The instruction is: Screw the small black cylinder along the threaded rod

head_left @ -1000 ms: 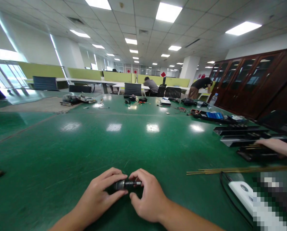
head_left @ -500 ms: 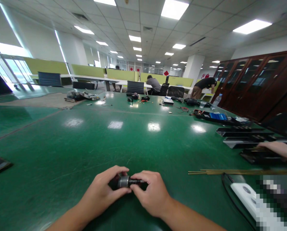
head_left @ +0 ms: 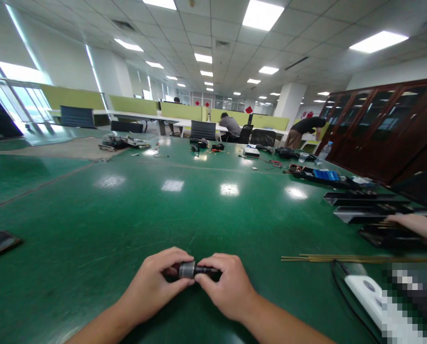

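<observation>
Low over the near part of the green table, my left hand closes its thumb and fingers around a short grey metal cylinder. From the right of the cylinder runs a thin, dark, ribbed shaft, pinched by the thumb and fingers of my right hand. The two hands nearly meet at their fingertips. Whether cylinder and shaft are one piece or two, I cannot tell. The shaft's far end is partly covered by my right hand.
Thin brass-coloured rods lie at right, beside a white device with a black cable. Another person's hand reaches over a black tray. Black metal channels lie beyond it. A dark flat object lies far left.
The grey cylinder has shifted slightly right within my left fingers, and the dark part at its left end no longer shows. Both hands keep almost the same place.
</observation>
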### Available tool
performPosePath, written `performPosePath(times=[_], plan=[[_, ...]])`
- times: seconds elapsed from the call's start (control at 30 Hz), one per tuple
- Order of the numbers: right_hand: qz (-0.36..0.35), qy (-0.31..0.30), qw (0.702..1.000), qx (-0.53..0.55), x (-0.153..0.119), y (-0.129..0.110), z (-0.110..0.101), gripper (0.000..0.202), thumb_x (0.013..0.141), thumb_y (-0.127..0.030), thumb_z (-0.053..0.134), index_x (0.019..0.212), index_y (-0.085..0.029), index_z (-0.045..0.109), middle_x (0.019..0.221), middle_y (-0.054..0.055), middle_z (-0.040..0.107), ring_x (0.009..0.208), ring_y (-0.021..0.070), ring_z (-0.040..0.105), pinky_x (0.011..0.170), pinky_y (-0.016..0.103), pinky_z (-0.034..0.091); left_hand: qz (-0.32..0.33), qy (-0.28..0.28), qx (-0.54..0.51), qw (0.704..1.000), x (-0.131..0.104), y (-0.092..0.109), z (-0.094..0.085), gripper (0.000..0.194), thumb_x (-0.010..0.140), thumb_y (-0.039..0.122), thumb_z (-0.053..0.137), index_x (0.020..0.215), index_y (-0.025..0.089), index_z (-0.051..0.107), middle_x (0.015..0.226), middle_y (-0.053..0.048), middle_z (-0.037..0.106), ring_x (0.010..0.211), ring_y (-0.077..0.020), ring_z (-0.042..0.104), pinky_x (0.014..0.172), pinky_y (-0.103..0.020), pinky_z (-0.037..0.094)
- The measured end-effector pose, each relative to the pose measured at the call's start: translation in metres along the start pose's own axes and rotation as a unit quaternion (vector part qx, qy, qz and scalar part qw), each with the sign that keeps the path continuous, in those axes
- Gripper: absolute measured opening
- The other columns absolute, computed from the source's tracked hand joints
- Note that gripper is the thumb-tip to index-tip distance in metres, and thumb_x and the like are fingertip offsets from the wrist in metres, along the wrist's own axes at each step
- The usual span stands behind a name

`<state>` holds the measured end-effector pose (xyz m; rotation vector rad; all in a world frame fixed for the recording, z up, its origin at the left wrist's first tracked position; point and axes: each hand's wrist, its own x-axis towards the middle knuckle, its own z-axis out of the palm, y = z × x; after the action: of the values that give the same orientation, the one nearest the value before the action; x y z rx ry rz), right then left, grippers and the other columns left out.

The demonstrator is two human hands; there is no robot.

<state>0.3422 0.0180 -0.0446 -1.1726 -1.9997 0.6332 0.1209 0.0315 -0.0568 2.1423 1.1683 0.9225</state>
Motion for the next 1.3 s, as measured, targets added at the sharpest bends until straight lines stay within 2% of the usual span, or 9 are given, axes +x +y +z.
performPosePath(times=[0.27, 1.3], plan=[[-0.004, 0.008, 1.000, 0.016, 0.0006, -0.0036, -0.0018, 0.011, 0.084, -0.024, 0.070, 0.093, -0.025, 0.077, 0.082, -0.001, 0.073, 0.073, 0.0140, 0.065, 0.072, 0.024, 0.045, 0.087, 0.055, 0.041, 0.994, -0.0032, 0.0002, -0.0015, 0.029, 0.083, 0.028, 0.075, 0.112, 0.026, 0.067, 0.105, -0.004, 0.069, 0.096, -0.0172, 0.067, 0.085, -0.028, 0.056], [0.005, 0.009, 0.999, 0.030, -0.0007, -0.0043, -0.0028, 0.010, 0.083, -0.026, 0.073, 0.092, -0.025, 0.078, 0.082, 0.000, 0.074, 0.074, 0.0155, 0.066, 0.074, 0.025, 0.046, 0.076, 0.064, 0.068, 0.993, -0.0063, 0.0037, -0.0038, 0.029, 0.082, 0.030, 0.076, 0.111, 0.029, 0.069, 0.106, -0.002, 0.070, 0.097, -0.0170, 0.068, 0.086, -0.028, 0.058]])
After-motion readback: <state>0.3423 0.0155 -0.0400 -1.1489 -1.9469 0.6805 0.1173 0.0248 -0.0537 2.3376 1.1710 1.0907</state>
